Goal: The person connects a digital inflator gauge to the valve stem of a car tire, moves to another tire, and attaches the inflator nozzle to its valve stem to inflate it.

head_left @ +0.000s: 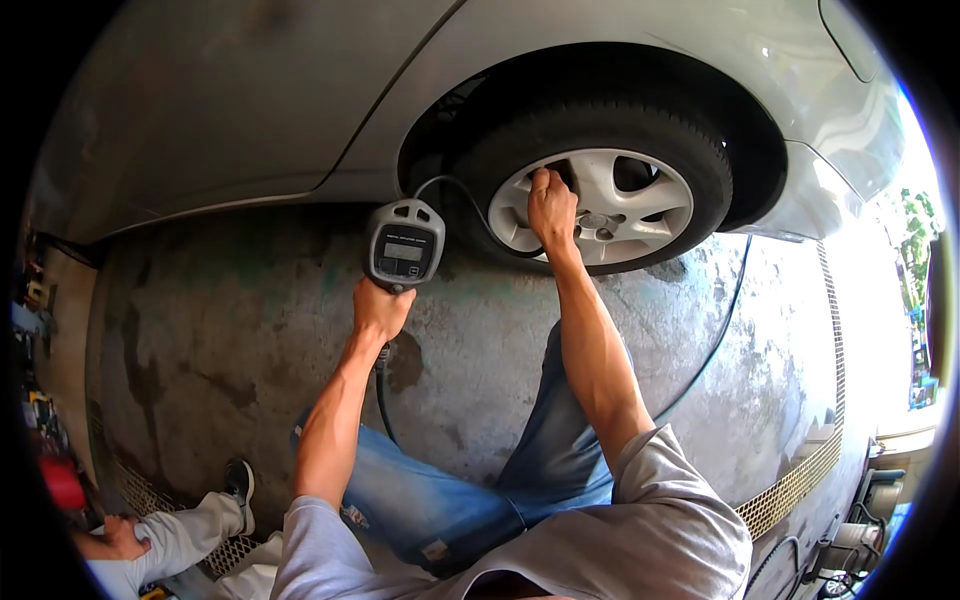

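Note:
My left hand (382, 308) is wrapped round the grip of a grey and black digital tyre inflator gauge (406, 243), its display facing up at me. From the gauge a thin black hose (462, 184) curves over to the wheel and runs along the lower rim. My right hand (552, 210) is closed in front of the silver alloy wheel (597, 195), fingertips together near the rim's upper left; what they pinch is hidden. The black tyre (715, 170) surrounds the wheel. A thicker hose (383, 395) hangs below the gauge grip.
A silver car (250, 100) fills the upper view. A dark hose (722, 335) crosses the stained concrete floor (220, 330) on the right. Metal grating (800, 480) lies along the floor's right side. At lower left another person's leg (195, 530) and hand (122, 537) show.

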`<action>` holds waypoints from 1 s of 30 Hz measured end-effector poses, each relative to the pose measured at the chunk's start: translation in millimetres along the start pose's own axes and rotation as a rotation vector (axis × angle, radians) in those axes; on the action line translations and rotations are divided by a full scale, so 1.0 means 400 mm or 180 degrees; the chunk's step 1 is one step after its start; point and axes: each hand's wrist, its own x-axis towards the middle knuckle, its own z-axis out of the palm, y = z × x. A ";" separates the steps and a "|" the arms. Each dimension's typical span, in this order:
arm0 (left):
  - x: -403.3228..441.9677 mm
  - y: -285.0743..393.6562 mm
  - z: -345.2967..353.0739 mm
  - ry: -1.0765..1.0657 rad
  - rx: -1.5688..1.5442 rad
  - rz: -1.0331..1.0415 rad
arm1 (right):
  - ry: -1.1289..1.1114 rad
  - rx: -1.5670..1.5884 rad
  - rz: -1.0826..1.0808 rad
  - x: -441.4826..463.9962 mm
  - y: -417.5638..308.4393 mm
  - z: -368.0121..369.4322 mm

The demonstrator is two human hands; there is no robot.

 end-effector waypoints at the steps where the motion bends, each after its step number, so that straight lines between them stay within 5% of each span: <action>1: -0.005 0.002 0.000 0.0023 -0.0045 0.0074 | -0.0017 -0.0017 0.0019 0.002 -0.001 0.000; 30: -0.029 0.039 0.009 0.0072 -0.0050 0.0254 | 0.0005 -0.0024 -0.0079 0.002 0.001 0.000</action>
